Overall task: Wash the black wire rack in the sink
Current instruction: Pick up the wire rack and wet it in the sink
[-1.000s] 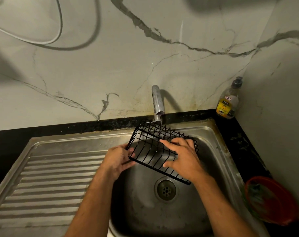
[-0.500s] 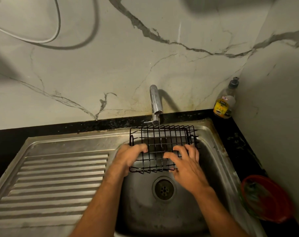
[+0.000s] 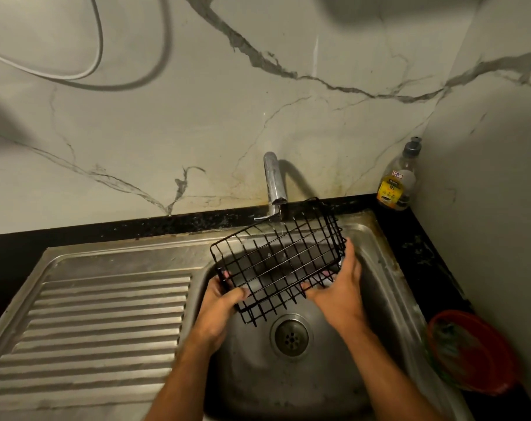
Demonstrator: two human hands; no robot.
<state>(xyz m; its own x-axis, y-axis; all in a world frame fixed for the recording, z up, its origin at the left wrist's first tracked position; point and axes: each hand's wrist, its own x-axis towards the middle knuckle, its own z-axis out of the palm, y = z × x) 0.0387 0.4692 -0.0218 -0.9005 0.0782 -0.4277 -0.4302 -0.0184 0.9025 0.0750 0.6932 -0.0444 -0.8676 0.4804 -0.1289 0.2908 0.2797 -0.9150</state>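
The black wire rack [image 3: 277, 259] is held tilted over the steel sink [image 3: 376, 302], its far right corner raised under the tap [image 3: 274, 183]. A thin stream of water falls from the tap through the rack's grid. My left hand [image 3: 220, 302] grips the rack's lower left corner, thumb on top of the wires. My right hand [image 3: 340, 287] holds the right side, fingers curled around and under the edge. The drain [image 3: 290, 335] shows just below the rack.
A ribbed steel draining board [image 3: 100, 323] lies to the left of the basin. A dish soap bottle [image 3: 397, 180] stands in the back right corner on the black counter. A red bowl [image 3: 470, 350] sits at the right. The marble wall rises close behind.
The rack has been turned and tilted, its right end now raised toward the tap. My right hand moved from the top of the grid to the right edge; my left shifted to the lower corner.
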